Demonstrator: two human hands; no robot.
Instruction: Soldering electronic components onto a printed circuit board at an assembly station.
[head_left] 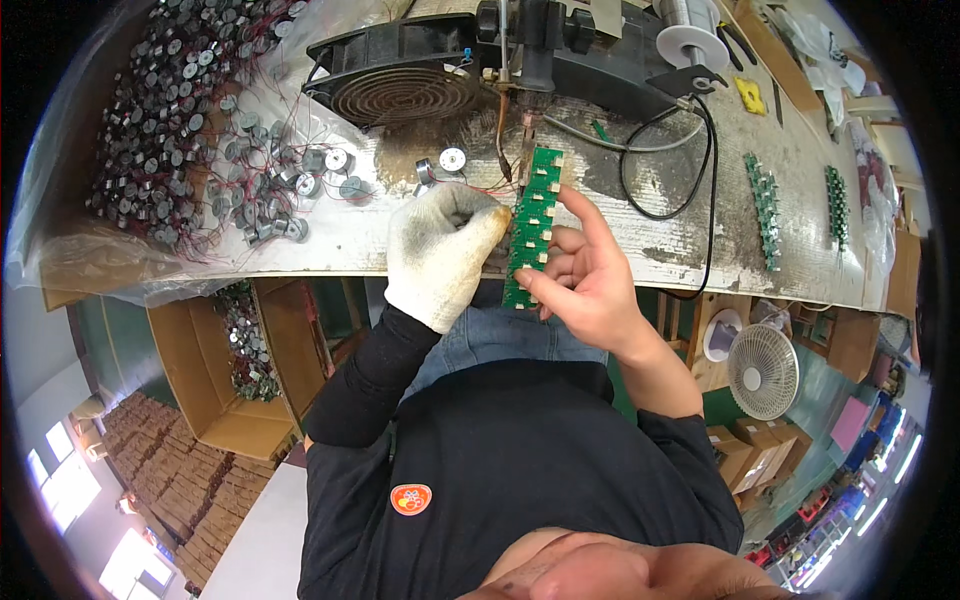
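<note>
1. At the worn workbench (pixel 640 200), I hold a long green circuit board strip (pixel 530 225) upright between my two hands, its top end just below the soldering tip (pixel 503 150) of the black fixture (pixel 580 50).
2. My right hand (pixel 585 285), bare, pinches the strip's lower end between thumb and curled fingers, while the index finger (pixel 585 215) stretches up along the strip's right edge.
3. My left hand (pixel 440 255), in a white knit glove, is closed narrowly, its fingertips pressed against the strip's left edge; what they pinch there, I cannot tell.
4. Thin red wires (pixel 470 187) run from the glove toward two small round motors (pixel 440 165) lying just beside it.
5. A black fan (pixel 395 80) sits behind them, a heap of motors (pixel 190 130) on plastic sheeting spreads to the left, and a solder spool (pixel 690 35) stands at right.
6. More green strips (pixel 765 205) lie well apart on the right; a black cable (pixel 680 165) loops near the strip.
</note>
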